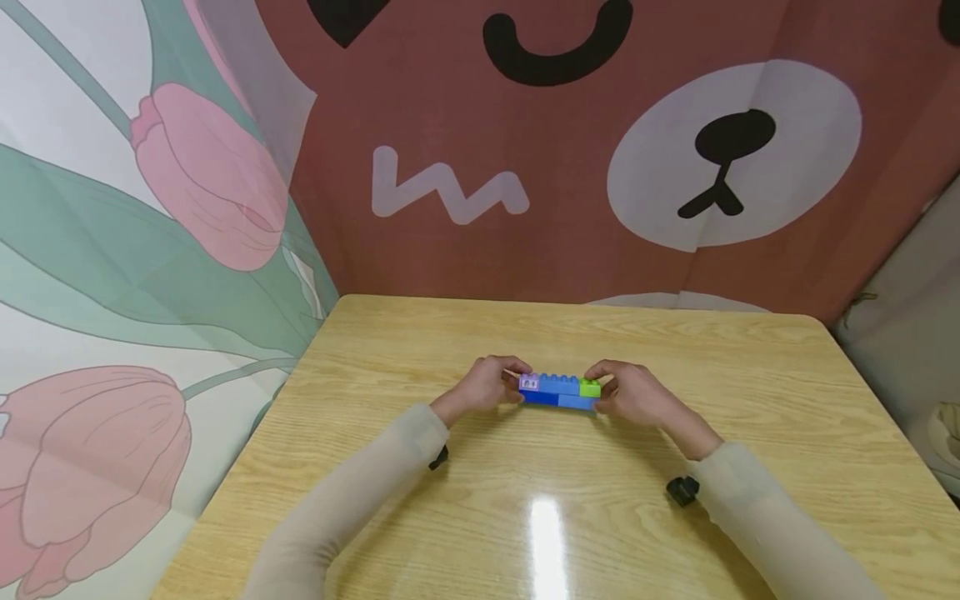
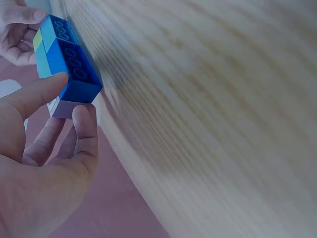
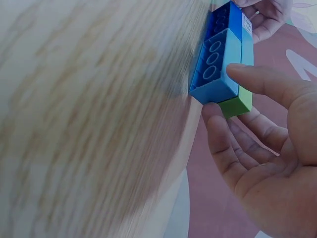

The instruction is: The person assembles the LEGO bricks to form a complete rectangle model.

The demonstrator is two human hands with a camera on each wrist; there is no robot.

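Note:
Toy building bricks are joined in a two-layer bar held above the table in the head view. On top sit a printed purple brick [image 1: 529, 382], a long blue brick [image 1: 559, 385] and a lime green brick [image 1: 590, 388]. Below them a dark blue brick [image 1: 541, 398] and a lighter blue brick [image 1: 576, 402] lie end to end, their hollow undersides showing in both wrist views. My left hand [image 1: 486, 384] grips the purple end, its thumb against the dark blue brick [image 2: 81, 89]. At the green end, my right hand [image 1: 637, 396] grips the bar, thumb on the lighter blue brick [image 3: 218, 87].
The wood-grain table [image 1: 420, 333] spreads under both arms. Behind it hangs a reddish-brown cloth [image 1: 570, 250] with a cartoon face, and a flower-print cloth [image 1: 225, 333] is on the left. Small black devices sit at the left cuff [image 1: 439, 457] and right cuff [image 1: 682, 490].

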